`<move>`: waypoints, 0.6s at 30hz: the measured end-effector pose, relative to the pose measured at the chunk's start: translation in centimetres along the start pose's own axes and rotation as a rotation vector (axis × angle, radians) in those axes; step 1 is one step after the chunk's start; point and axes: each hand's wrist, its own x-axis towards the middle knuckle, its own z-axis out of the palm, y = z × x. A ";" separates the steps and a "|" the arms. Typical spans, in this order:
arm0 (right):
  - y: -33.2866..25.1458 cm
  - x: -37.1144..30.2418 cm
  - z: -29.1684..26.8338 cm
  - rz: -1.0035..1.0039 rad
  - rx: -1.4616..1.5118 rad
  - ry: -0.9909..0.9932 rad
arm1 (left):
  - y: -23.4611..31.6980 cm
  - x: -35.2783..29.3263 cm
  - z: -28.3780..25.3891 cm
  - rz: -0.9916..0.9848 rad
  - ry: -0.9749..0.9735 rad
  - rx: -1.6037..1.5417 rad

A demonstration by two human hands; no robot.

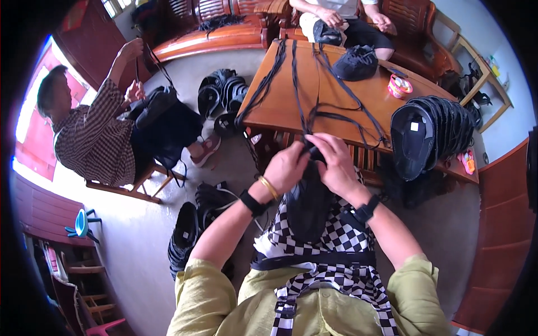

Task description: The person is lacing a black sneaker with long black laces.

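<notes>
A black shoe lies lengthwise on my lap, over a black-and-white checkered apron. My left hand is closed at the shoe's far end, with thumb and fingers pinched together. Opposite it, my right hand grips the same end, fingers bent over the top. Long black laces run across the wooden table toward my fingertips. The fingers hide where lace and shoe meet.
Nested black shoes stand on the table's right side, near a pink-and-white tub and a black shoe. More shoes lie on the floor. A seated person at left and another beyond the table handle black shoes.
</notes>
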 end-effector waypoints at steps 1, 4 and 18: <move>0.6 1.0 -0.2 -0.028 -0.044 -0.045 | 1.4 -0.1 0.1 0.039 -0.068 -0.019; 5.0 1.5 0.7 -0.102 -0.015 -0.058 | 3.9 -1.2 0.0 0.097 -0.124 -0.024; 4.3 -19.4 -27.5 0.294 -0.533 0.246 | 2.9 -13.4 -3.8 -0.024 -0.498 0.212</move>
